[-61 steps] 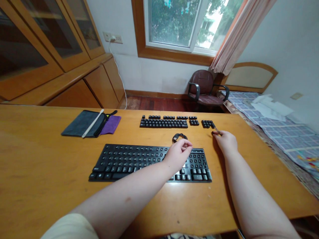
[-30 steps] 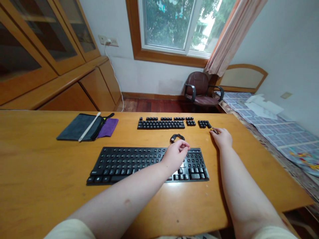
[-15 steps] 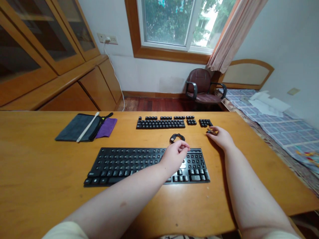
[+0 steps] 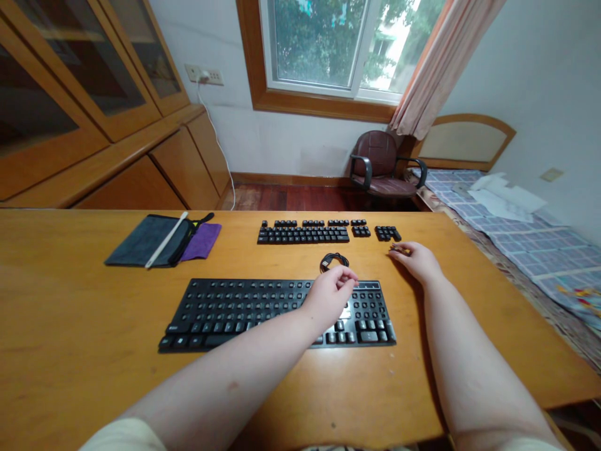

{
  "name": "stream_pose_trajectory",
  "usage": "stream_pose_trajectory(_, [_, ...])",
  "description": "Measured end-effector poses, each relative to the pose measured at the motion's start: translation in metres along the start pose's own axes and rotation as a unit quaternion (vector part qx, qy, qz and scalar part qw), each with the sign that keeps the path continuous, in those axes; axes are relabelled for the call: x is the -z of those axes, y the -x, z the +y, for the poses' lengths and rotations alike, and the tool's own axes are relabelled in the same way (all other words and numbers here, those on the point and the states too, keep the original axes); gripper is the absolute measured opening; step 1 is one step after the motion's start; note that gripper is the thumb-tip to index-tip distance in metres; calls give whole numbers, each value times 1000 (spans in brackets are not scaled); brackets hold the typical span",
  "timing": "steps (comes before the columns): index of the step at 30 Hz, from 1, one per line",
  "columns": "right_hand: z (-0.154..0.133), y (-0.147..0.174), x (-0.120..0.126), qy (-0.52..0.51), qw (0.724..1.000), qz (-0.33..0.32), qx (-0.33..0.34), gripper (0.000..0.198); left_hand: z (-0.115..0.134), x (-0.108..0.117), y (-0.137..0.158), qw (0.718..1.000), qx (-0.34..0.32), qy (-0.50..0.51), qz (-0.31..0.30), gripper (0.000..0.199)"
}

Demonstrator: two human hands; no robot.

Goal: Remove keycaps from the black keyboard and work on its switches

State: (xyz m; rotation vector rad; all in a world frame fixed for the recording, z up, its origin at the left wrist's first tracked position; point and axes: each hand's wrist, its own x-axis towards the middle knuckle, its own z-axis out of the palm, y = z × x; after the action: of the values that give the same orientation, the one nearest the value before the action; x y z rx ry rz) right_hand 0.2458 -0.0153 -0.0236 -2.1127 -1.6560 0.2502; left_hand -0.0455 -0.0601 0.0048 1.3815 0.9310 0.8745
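A black keyboard (image 4: 263, 300) lies on the wooden table. Its upper rows and the upper number pad are bare of caps, while the lower rows carry keycaps. Over its right part my left hand (image 4: 331, 294) is closed with thumb and fingers together; whether anything is in them is hidden. My right hand (image 4: 416, 258) pinches a small dark keycap (image 4: 399, 249) just in front of the number-pad keycaps (image 4: 387, 233). Loose keycaps (image 4: 303, 235) stand in rows along the back, with a smaller group (image 4: 361, 231) beside them. A coiled black cable (image 4: 334, 260) lies behind my left hand.
A grey pouch (image 4: 141, 241) with a white stick (image 4: 166, 240) across it and a purple cloth (image 4: 203, 241) lie at the table's left. Beyond the table (image 4: 84, 351) stand a chair (image 4: 378, 163), a bed (image 4: 507, 207) and a cabinet (image 4: 131, 181).
My right hand has drawn slightly back from the number-pad keycaps, with the small keycap pinched in its fingers. My left hand has stayed in place over the keyboard.
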Motion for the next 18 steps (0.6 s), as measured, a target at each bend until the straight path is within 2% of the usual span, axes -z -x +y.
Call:
stream_pose_trajectory(8, [-7,4,3,-15,1000,-14,2,37,0,0,1,1000,1,-9,-4,9])
stream_pose_trajectory(14, [-8,0,1,12,1000,14,-12,35,1,0,0,1000,4,-10,-4,10])
stream_pose_trajectory(18, [-11,0,0,49,999,22,6,27,2,-1,0,1000,0,-18,-2,9])
